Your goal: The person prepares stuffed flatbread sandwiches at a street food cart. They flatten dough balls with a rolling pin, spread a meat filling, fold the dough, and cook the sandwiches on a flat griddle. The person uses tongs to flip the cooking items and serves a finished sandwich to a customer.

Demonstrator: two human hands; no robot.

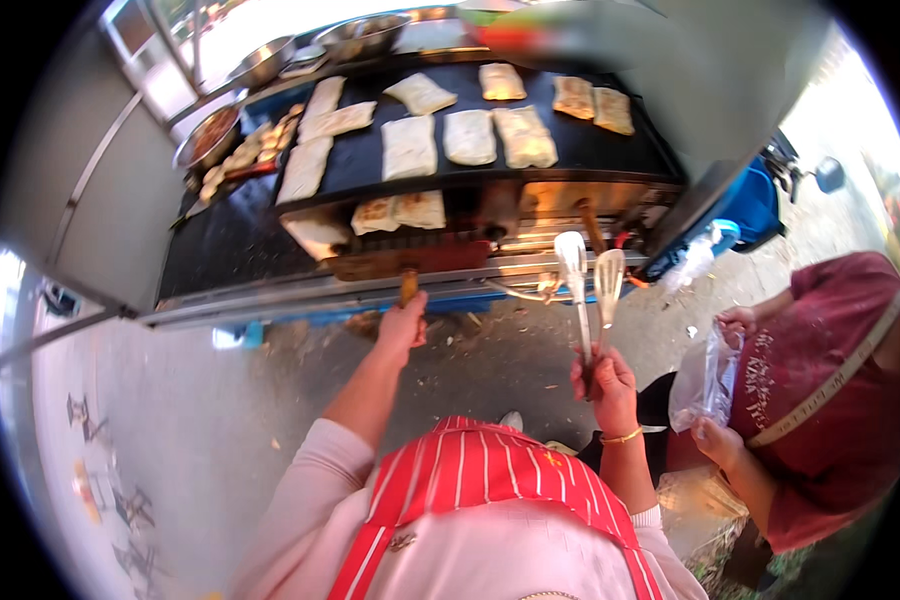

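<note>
My left hand [403, 324] grips the wooden handle [409, 283] of a drawer or tray at the front of the griddle stand. In my right hand [604, 377] is a pair of metal serving tongs [608, 289], one slotted head and one solid head, pointing up and spread apart. Beyond both hands lies a black flat griddle [360, 165] with several filled flatbreads [409, 147] on it, some pale and some browned. Below the griddle's front edge, two browned flatbreads [420, 210] sit side by side in the opening above my left hand.
A metal bowl of reddish filling [214, 139] and a row of small pale pieces [251, 150] stand left of the griddle. Steel bowls [364, 36] are behind it. At the right, a person in a maroon shirt [832, 390] holds a clear plastic bag [705, 382]. A second wooden handle [591, 225] projects beneath the griddle.
</note>
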